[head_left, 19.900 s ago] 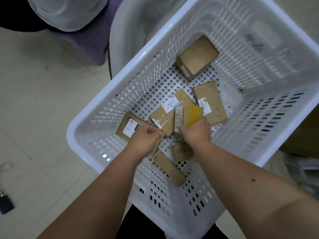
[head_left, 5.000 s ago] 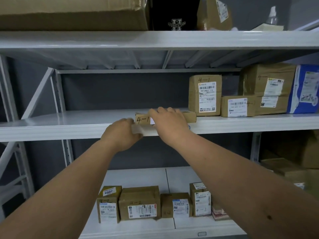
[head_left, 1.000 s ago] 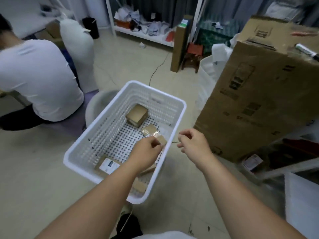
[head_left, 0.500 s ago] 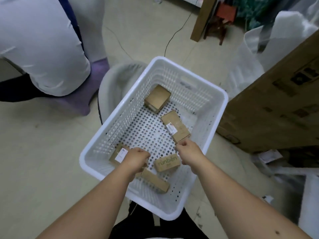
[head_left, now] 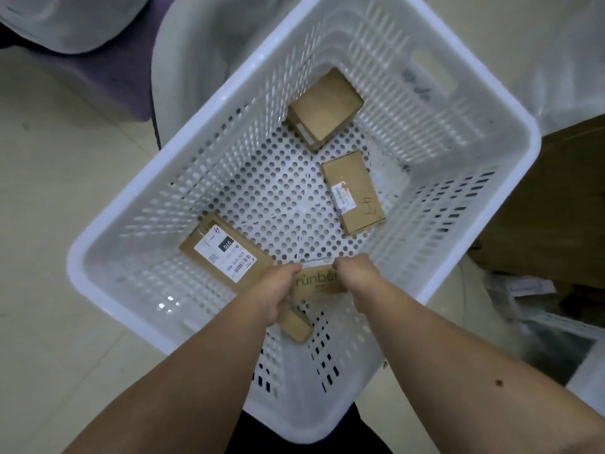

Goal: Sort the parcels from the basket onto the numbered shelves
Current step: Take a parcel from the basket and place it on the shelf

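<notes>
1. Both hands are down in the white basket (head_left: 108,244).
2. Left hand (head_left: 276,291) and right hand (head_left: 355,273) grip the "runben" box (head_left: 319,281) at its ends.
3. Labelled parcel (head_left: 226,253) lies just left; two more parcels (head_left: 353,191) (head_left: 325,108) lie farther in.

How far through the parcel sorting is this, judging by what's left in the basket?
Partway. Done: much of the white basket floor is bare. In hand: the left hand and right hand both grip the box printed "runben". Left: the cube-like box, the flat parcel marked 4-3, the labelled parcel and a long box partly under the left hand. No shelves are in view.
</notes>
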